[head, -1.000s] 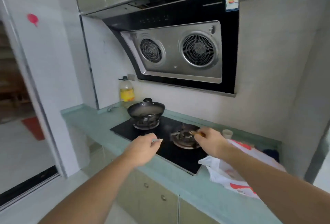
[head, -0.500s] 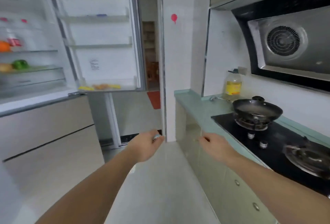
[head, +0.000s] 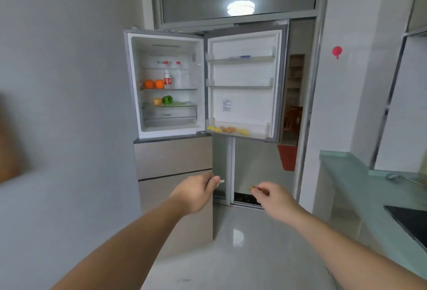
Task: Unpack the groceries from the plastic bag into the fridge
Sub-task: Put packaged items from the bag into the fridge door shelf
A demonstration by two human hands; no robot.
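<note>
The fridge [head: 172, 148] stands ahead with its upper door [head: 245, 81] swung open to the right. Inside, two oranges [head: 153, 84] and a bottle [head: 168, 79] sit on a shelf, and a green pepper [head: 167, 99] lies one shelf lower. Yellow and brown items [head: 227, 129] fill the door's bottom rack. My left hand [head: 195, 193] pinches a small pale item [head: 221, 181]. My right hand [head: 273, 198] pinches a small brown item [head: 251, 188]. Both hands are held out in front of the fridge's lower drawers. The plastic bag is out of view.
A green counter [head: 360, 188] with a black hob [head: 409, 219] runs along the right. A doorway with a red mat [head: 287, 156] lies behind the open fridge door. A grey wall fills the left. Pale floor tiles [head: 242, 255] stretch ahead.
My view has swung left from the hob and the bag on the counter to face the open fridge. Both hands keep pinching their small items.
</note>
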